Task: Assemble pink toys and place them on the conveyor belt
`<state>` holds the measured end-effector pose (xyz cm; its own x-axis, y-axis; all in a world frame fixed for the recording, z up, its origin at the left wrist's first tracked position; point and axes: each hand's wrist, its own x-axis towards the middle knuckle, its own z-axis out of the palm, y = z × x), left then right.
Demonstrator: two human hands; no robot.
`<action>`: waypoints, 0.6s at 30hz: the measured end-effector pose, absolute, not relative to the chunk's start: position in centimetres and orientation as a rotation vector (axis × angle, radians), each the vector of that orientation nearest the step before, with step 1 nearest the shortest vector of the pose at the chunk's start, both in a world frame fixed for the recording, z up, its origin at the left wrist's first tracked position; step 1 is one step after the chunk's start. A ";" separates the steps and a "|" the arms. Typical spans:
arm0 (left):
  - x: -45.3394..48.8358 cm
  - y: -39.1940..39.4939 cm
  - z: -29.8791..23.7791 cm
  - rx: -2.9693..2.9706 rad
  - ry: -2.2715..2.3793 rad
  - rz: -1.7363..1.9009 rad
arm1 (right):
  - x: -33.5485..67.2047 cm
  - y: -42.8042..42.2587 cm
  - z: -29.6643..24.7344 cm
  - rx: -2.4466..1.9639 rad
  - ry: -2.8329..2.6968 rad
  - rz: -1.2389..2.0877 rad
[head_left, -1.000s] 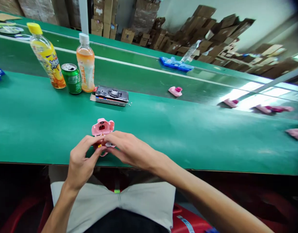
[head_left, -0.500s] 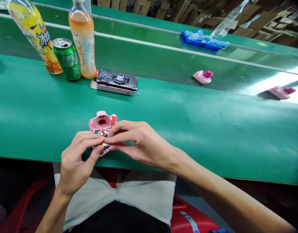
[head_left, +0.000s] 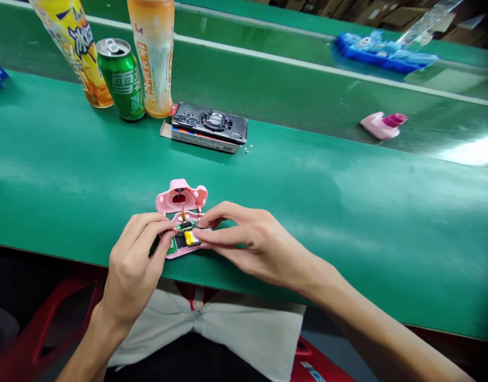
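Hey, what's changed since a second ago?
The left hand and right hand drew their fingertips apart over the opened pink toy, uncovering its circuit board and yellow part, yet keep holding it. The yellow bottle, orange bottle, can and phone stayed put.

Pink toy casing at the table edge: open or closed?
Open. The pink toy casing lies split in two halves, its circuit board exposed inside the lower half.

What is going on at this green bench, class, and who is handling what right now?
A person works with both bare hands at the near edge of the green table. The left hand grips an opened pink casing lying on it; the right hand pinches at the small green board inside. Behind stand a yellow bottle, an orange bottle and a green can, beside a phone on a flat box. Another pink part lies farther right.
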<state>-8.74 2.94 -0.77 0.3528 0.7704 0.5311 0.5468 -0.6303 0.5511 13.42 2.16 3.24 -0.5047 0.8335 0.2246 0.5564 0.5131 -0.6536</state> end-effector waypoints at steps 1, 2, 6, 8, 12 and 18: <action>-8.8 3.0 -0.7 2.337 1.163 1.143 | 13.5 2.1 3.3 -1.157 -2.262 0.708; -8.9 3.0 -0.6 2.338 1.153 1.135 | 13.6 2.0 3.4 -1.173 -2.281 0.719; -8.8 3.0 -0.5 2.354 1.144 1.122 | 13.3 2.0 3.8 -1.186 -2.362 0.663; -8.7 3.0 -0.6 2.367 1.144 1.124 | 13.0 2.1 3.9 -1.200 -2.401 0.620; -8.5 3.0 -0.8 2.393 1.145 1.120 | 12.7 1.9 3.8 -1.191 -2.434 0.564; -8.4 3.0 -1.2 2.409 1.154 1.147 | 13.2 1.6 2.1 -1.095 -2.288 0.461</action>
